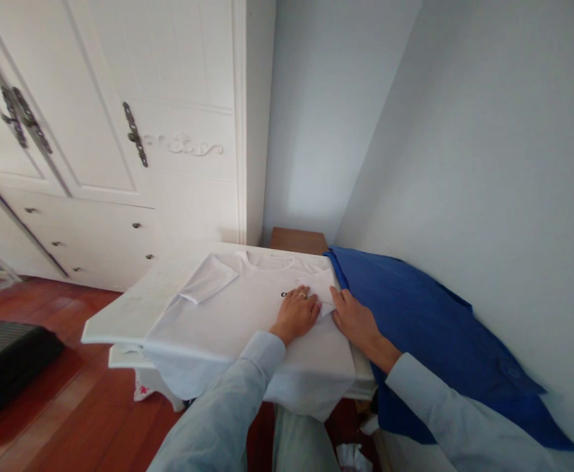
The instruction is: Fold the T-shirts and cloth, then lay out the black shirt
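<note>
A white T-shirt (247, 314) lies spread on a white table, its neckline toward the far edge and its hem hanging over the near side. Its left-side sleeve is folded inward across the chest, and so is the right-side one. My left hand (296, 314), with a ring on one finger, rests on the chest beside the right-side sleeve, fingers stretched out and partly covering small dark lettering. At that sleeve's outer edge, my right hand (358, 321) pinches the white fabric between thumb and fingers.
The white table (119, 318) has a lower shelf. Blue cloth (414, 321) drapes along its right side by the grey wall. A white wardrobe (193, 78) stands behind, near a brown wooden box (299, 240). A dark padded item (11, 360) lies on the red-brown floor.
</note>
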`<state>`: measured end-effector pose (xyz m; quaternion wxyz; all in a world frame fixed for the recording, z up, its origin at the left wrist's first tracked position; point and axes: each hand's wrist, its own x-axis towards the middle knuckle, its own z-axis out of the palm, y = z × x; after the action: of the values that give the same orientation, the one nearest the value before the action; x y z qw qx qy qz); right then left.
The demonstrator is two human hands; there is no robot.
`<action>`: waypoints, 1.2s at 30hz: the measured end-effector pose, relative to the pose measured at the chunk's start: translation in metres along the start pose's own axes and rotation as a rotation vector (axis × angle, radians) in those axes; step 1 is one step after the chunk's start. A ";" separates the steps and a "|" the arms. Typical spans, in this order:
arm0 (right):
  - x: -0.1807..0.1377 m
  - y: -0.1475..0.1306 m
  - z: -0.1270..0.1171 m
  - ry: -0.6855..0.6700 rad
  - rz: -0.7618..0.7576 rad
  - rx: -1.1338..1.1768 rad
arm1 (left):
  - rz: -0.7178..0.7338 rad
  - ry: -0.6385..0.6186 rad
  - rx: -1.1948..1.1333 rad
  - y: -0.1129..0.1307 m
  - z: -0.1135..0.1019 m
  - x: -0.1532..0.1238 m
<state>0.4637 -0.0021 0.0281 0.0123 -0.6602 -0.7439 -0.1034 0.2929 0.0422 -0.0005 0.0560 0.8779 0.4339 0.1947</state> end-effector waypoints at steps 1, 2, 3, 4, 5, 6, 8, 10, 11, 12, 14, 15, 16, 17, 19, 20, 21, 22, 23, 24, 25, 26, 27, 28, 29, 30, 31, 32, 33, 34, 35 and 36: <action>-0.001 0.002 -0.001 -0.008 -0.008 -0.020 | -0.002 0.006 -0.003 0.000 0.001 0.000; -0.003 0.003 -0.002 -0.018 -0.018 -0.037 | -0.005 0.014 -0.008 0.000 0.001 0.000; -0.004 0.004 -0.003 -0.031 -0.030 -0.053 | -0.009 0.023 -0.014 0.000 0.002 0.001; -0.006 0.006 -0.004 -0.046 -0.039 -0.068 | -0.010 0.029 -0.019 0.000 0.003 0.001; -0.008 0.006 -0.005 -0.059 -0.042 -0.082 | -0.010 0.033 -0.024 0.000 0.003 0.001; -0.010 0.007 -0.006 -0.070 -0.040 -0.092 | -0.010 0.033 -0.027 0.000 0.003 0.001; -0.012 0.008 -0.007 -0.078 -0.038 -0.092 | -0.010 0.026 -0.027 0.001 0.004 0.002; -0.012 0.008 -0.006 -0.092 -0.048 -0.070 | -0.015 0.014 -0.022 0.001 0.004 0.002; -0.012 0.009 -0.006 -0.102 -0.052 -0.056 | -0.017 0.008 -0.019 0.001 0.003 0.002; -0.011 0.009 -0.005 -0.113 -0.055 -0.042 | -0.017 0.005 -0.017 0.001 0.003 0.002; -0.010 0.011 -0.005 -0.136 -0.056 -0.017 | -0.014 0.010 -0.016 0.001 0.003 0.001; -0.008 0.013 -0.006 -0.144 -0.055 -0.004 | -0.011 0.016 -0.017 0.001 0.003 0.001; -0.006 0.014 -0.007 -0.152 -0.050 0.011 | -0.010 0.023 -0.018 0.001 0.003 0.001; -0.004 0.016 -0.009 -0.164 -0.038 0.030 | -0.010 0.030 -0.018 0.001 0.004 0.001; 0.002 0.019 -0.016 -0.195 -0.003 0.099 | -0.013 0.032 -0.018 0.000 0.005 0.001; 0.006 0.022 -0.019 -0.209 0.003 0.155 | -0.014 0.028 -0.017 0.000 0.005 0.001; 0.011 0.024 -0.022 -0.215 -0.002 0.225 | -0.014 0.022 -0.014 -0.001 0.006 0.001; 0.016 0.026 -0.025 -0.207 -0.018 0.297 | -0.014 0.015 -0.011 -0.001 0.006 0.001; 0.024 0.028 -0.026 -0.183 -0.043 0.361 | -0.013 0.007 -0.009 -0.002 0.006 0.001; 0.032 0.030 -0.026 -0.147 -0.065 0.408 | -0.010 -0.001 -0.008 -0.002 0.005 0.001; 0.041 0.032 -0.026 -0.105 -0.077 0.431 | -0.009 -0.007 -0.009 -0.001 0.004 0.001; 0.052 0.034 -0.023 -0.062 -0.080 0.432 | -0.008 -0.015 -0.012 -0.001 0.003 0.000; 0.064 0.035 -0.020 -0.027 -0.086 0.418 | -0.007 -0.024 -0.015 0.000 0.001 0.000; 0.076 0.036 -0.017 -0.006 -0.094 0.395 | -0.006 -0.033 -0.016 0.000 0.000 0.000; 0.088 0.037 -0.013 0.001 -0.103 0.366 | -0.007 -0.043 -0.017 0.001 0.000 0.000; 0.101 0.037 -0.009 -0.012 -0.115 0.332 | -0.010 -0.051 -0.018 0.001 -0.001 0.000; 0.113 0.037 -0.006 -0.040 -0.129 0.299 | -0.013 -0.057 -0.021 0.001 0.000 0.000; 0.125 0.037 -0.004 -0.077 -0.143 0.271 | -0.015 -0.060 -0.024 0.000 0.000 0.000; 0.135 0.037 -0.002 -0.117 -0.156 0.249 | -0.016 -0.059 -0.027 0.000 0.001 0.000; 0.145 0.037 -0.001 -0.155 -0.164 0.233 | -0.019 -0.056 -0.029 -0.001 0.002 0.000; 0.152 0.038 0.000 -0.190 -0.168 0.221 | -0.022 -0.051 -0.030 -0.001 0.003 0.000; 0.159 0.038 0.001 -0.217 -0.165 0.210 | -0.025 -0.046 -0.031 -0.002 0.004 0.000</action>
<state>0.4812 0.1577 0.0573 -0.0078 -0.5994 -0.7991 0.0462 0.2928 0.0435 -0.0049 0.0820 0.8757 0.4402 0.1805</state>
